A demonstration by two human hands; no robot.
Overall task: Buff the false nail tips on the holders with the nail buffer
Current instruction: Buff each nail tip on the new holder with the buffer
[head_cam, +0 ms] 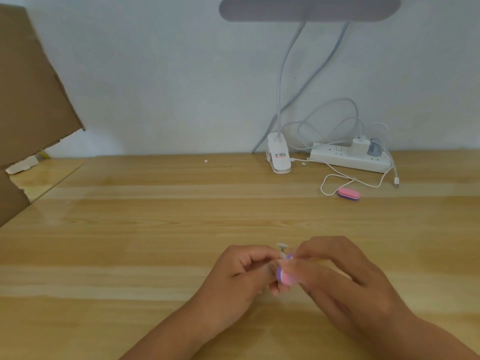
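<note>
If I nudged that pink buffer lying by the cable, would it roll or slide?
Probably slide, not roll: the buffer lies flat on its broad face. It looks like layered foam, so likely light and slightly squashy. The glossy table may let it skid.

Two pink-and-purple oval foam buffers: the lower-centre buffer point(283, 278) and the middle-right buffer point(348, 194). One clear plastic holder point(281, 249), one white clip-on lamp point(278, 157), one white power strip point(345, 157).
</note>
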